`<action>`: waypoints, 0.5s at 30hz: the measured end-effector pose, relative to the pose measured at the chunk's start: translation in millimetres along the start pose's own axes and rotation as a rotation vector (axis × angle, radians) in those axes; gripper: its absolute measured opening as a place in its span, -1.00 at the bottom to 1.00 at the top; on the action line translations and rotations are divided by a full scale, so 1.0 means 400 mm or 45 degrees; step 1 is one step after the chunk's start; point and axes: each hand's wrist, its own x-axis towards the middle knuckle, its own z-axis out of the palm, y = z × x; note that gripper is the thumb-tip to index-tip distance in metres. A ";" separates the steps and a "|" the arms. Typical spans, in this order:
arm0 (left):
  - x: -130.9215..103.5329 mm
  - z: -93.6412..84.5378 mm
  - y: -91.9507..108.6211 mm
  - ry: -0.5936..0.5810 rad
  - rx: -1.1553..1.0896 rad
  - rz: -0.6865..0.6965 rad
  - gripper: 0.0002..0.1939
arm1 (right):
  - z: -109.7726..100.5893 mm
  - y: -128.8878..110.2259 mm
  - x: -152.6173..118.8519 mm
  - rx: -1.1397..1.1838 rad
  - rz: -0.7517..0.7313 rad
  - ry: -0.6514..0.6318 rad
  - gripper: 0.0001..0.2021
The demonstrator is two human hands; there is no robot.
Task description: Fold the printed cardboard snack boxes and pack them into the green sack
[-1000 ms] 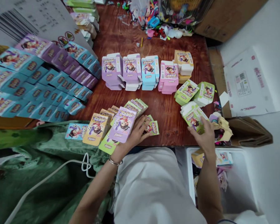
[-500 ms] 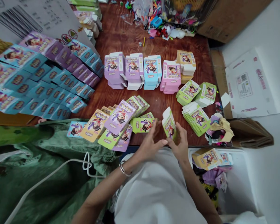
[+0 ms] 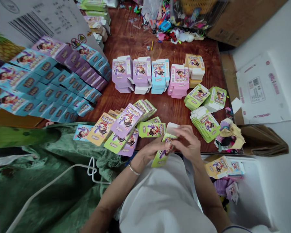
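A small green printed carton (image 3: 160,158) with a raised white end flap is held just off the table's front edge. My left hand (image 3: 151,148) is closed around its lower side, thumb across the printed face. At the flap end, the fingers of my right hand (image 3: 188,142) are bent over and pinch the carton's upper part. Close behind my left hand lie flat green cartons (image 3: 151,129). Left of those is a fanned pile topped by a purple carton (image 3: 127,119), with an orange carton (image 3: 100,128) beside it. A stack of green cartons (image 3: 206,124) sits to the right.
Stacks of purple (image 3: 121,71), blue (image 3: 160,74) and pink cartons (image 3: 179,79) stand mid-table. Filled blue boxes (image 3: 46,84) are piled at left. Small toys (image 3: 169,29) lie at the back. A white bin (image 3: 254,184) with cartons is at lower right.
The green carton has tipped over toward my body and left. My left hand has closed on it, where before it was apart; my right hand has moved up to the flap end.
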 end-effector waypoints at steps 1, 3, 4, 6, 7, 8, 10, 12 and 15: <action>0.003 0.004 0.006 -0.060 -0.099 -0.054 -0.20 | -0.003 0.001 -0.001 0.053 0.096 0.067 -0.64; 0.015 0.009 0.013 -0.138 -0.369 -0.207 -0.25 | -0.006 0.005 -0.015 0.111 0.271 0.104 -0.60; 0.022 0.011 0.013 -0.117 -0.445 -0.250 -0.29 | -0.004 0.007 -0.026 0.105 0.328 0.079 -0.62; 0.034 0.015 0.006 0.046 -0.382 -0.163 -0.34 | 0.007 0.007 -0.048 0.043 0.339 0.028 -0.69; 0.038 0.018 0.001 0.152 -0.272 -0.050 -0.32 | 0.015 0.007 -0.059 -0.006 0.295 0.050 -0.71; 0.040 0.022 -0.005 0.244 -0.145 0.070 -0.28 | 0.025 0.005 -0.067 -0.059 0.248 0.095 -0.70; 0.039 0.031 -0.014 0.338 0.083 0.255 -0.25 | 0.046 0.001 -0.075 -0.108 0.219 0.191 -0.57; 0.033 0.038 -0.014 0.303 0.215 0.331 -0.33 | 0.062 -0.002 -0.073 -0.019 0.332 0.219 -0.45; 0.027 0.038 -0.004 0.236 0.238 0.349 -0.48 | 0.073 -0.009 -0.057 0.240 0.552 0.160 -0.39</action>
